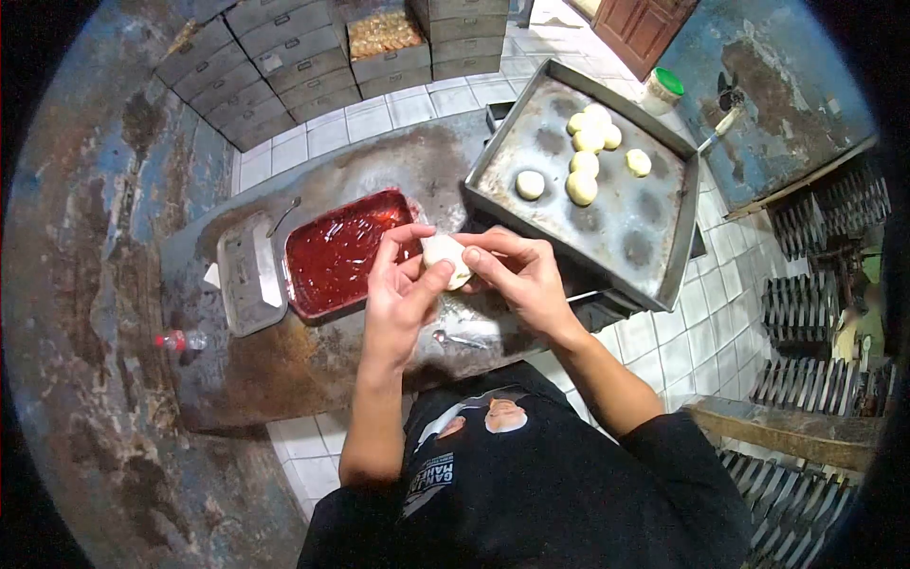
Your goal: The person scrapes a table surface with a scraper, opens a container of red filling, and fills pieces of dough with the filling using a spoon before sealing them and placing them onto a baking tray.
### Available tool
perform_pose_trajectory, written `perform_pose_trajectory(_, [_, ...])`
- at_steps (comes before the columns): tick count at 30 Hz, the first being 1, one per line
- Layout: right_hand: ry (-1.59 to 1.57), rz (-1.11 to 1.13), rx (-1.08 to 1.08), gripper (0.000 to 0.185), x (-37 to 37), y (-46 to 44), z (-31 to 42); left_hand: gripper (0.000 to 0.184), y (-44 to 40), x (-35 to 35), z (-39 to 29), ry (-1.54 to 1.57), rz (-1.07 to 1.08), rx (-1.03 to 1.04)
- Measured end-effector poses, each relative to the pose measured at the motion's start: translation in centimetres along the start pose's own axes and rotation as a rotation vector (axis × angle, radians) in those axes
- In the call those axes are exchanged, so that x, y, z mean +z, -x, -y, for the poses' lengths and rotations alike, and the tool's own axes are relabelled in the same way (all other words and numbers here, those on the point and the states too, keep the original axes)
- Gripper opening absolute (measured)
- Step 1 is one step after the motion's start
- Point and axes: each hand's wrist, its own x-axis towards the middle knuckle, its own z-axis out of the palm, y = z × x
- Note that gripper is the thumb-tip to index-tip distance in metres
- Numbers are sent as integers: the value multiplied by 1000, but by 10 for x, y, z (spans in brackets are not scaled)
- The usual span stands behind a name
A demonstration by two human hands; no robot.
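A small piece of pale dough [442, 254] is pinched between both hands, over the right edge of a tray of red filling [332, 251]. My left hand [403, 284] grips it from the left with thumb and fingers. On its right side, the thumb and fingers of my right hand [512, 270] press its edge. Several round dough balls [583, 187] lie on a large metal baking tray [616, 228] to the right, most in a cluster, with one whiter ball [530, 185] apart at the left.
A clear plastic container [251, 284], a spoon [460, 339] and a red-capped bottle [180, 340] are on the worn table [256, 379]. Metal drawers [303, 57] line the back. A green-lidded tub [664, 87] stands beyond the baking tray. Metal racks [801, 308] are at the right.
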Motion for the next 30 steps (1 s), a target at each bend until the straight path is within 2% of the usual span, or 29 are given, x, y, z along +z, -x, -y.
perform_pose_trajectory(1, [-245,14,165,29,-7,6,7,35,-9,9,9,-124,-18,161])
perform_pose_trajectory(2, [-332,28,250,29,-15,10,5,30,-18,18,18,-248,-40,323])
perform_pose_trajectory(4, [-602,88,267,31,-29,19,-14,26,-23,48,8,-369,-68,322])
perform_pose_trajectory(5, [-707,199,185,37,-34,21,-23,28,-31,57,13,-433,-44,426])
perform_pose_trajectory(6, [-817,179,167,46,-35,28,-18,29,-34,76,11,-387,12,453])
perform_pose_trajectory(8, [-645,-58,-112,56,-35,28,-7,31,-38,111,19,-57,233,340])
perform_pose_trajectory(9, [-601,-149,-228,58,-46,28,-10,32,-39,127,24,-22,258,361])
perform_pose_trajectory(10, [-434,-252,-256,50,-61,30,-1,33,-41,141,30,14,282,382])
perform_pose_trajectory(12, [-208,-284,-351,44,-96,29,-1,38,-47,163,45,71,291,399])
perform_pose_trajectory(13, [-201,-287,-350,44,-112,32,6,41,-49,174,47,30,313,400])
perform_pose_trajectory(14, [-245,-159,-330,43,-128,35,12,45,-50,183,50,-12,335,400])
perform_pose_trajectory(15, [-290,-29,-309,42,-139,37,19,51,-55,188,47,-103,333,488])
perform_pose_trajectory(16, [-161,-44,-424,35,-138,40,43,54,-53,196,39,-98,292,538])
perform_pose_trajectory(18, [-85,464,134,31,-187,59,101,56,-55,189,41,149,364,424])
perform_pose_trajectory(19, [283,525,0,35,-208,56,119,56,-63,178,53,-229,231,518])
perform_pose_trajectory(20, [652,576,-139,40,-226,53,130,57,-65,183,54,-349,115,432])
perform_pose_trajectory(21, [703,414,-109,39,-240,57,135,59,-74,188,66,-420,128,473])
perform_pose_trajectory(22, [538,215,-37,46,-240,61,137,61,-83,193,83,-492,146,507])
perform_pose_trajectory(23, [556,182,-67,51,-239,60,138,65,-89,201,99,-518,228,420])
perform_pose_trajectory(24, [579,153,-99,56,-239,57,139,66,-97,210,120,-540,289,430])
perform_pose_trajectory(25, [583,148,-89,56,-242,55,137,66,-103,223,130,-539,315,398])
perform_pose_trajectory(27, [836,123,-131,54,-250,52,131,66,-112,235,152,-530,341,358])
perform_pose_trajectory(30, [927,113,-64,48,-276,51,110,67,-117,236,181,-545,335,316])
